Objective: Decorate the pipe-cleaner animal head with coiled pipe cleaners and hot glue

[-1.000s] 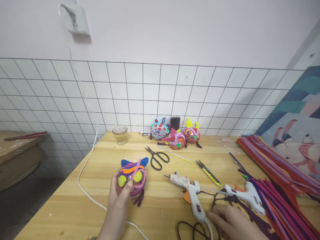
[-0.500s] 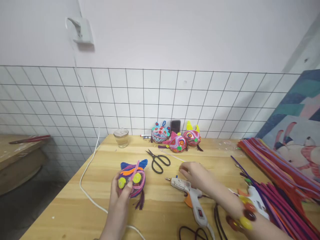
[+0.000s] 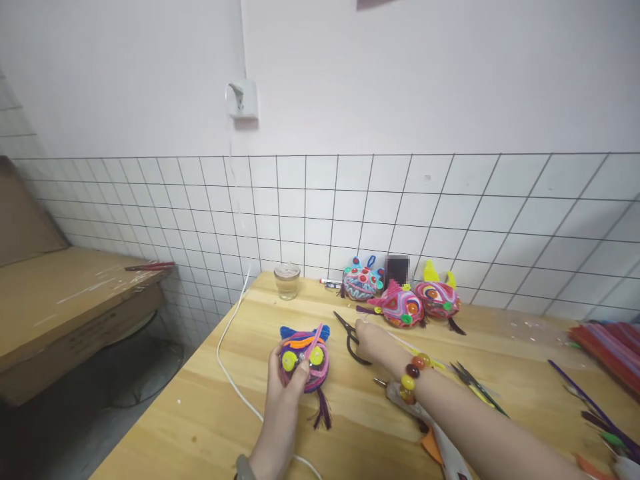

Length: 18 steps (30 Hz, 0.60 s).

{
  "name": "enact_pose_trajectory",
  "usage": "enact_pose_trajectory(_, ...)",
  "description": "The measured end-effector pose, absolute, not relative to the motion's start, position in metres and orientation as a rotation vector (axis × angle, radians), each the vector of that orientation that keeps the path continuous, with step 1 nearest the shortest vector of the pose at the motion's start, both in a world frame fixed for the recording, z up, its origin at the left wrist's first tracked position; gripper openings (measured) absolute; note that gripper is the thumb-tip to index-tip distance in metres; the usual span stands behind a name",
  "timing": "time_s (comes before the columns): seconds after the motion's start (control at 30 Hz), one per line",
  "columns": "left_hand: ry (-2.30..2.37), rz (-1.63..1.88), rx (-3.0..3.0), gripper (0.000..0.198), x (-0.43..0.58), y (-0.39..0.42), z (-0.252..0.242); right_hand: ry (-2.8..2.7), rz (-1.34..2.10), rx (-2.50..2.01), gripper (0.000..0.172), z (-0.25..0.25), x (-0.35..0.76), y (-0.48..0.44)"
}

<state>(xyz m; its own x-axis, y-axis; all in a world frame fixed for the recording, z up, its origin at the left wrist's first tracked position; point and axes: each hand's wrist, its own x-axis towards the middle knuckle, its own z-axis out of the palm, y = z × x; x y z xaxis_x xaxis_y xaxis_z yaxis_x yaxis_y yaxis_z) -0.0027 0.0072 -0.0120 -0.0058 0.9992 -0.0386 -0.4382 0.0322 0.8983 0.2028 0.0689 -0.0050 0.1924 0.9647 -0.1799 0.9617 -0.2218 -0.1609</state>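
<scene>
Glue gun (image 3: pixel 449 452) near black scissors (image 3: pixel 352 338)

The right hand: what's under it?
Black scissors, partly: the blades and one handle loop show. The rest lies hidden under the right hand, so any grip cannot be seen.
</scene>
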Motion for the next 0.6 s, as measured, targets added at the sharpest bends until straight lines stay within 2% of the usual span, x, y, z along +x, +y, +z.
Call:
enact_pose_trajectory(0.23, 0.838, 1.345, 0.758, 0.049, -0.002, 0.008, -0.016, -1.726, 0.684, -2.178, 0.027, 0.006, 0.233, 0.049)
enact_pose_trajectory(0.37, 0.790, 1.318, 0.727, 0.047, 0.000, 0.004, -0.011, -1.692, 0.805, -1.882, 0.047, 0.020, 0.235, 0.000)
enact_pose_trajectory(0.5, 0.728, 1.272, 0.658, 0.047, 0.001, -0.005, 0.000, -1.627, 0.823, -1.540, 0.054, 0.014, 0.233, -0.053)
enact_pose_trajectory(0.6, 0.670, 1.185, 0.618, 0.047, 0.002, -0.010, 0.006, -1.668, 0.797, -1.505, 0.055, -0.002, 0.232, -0.081)
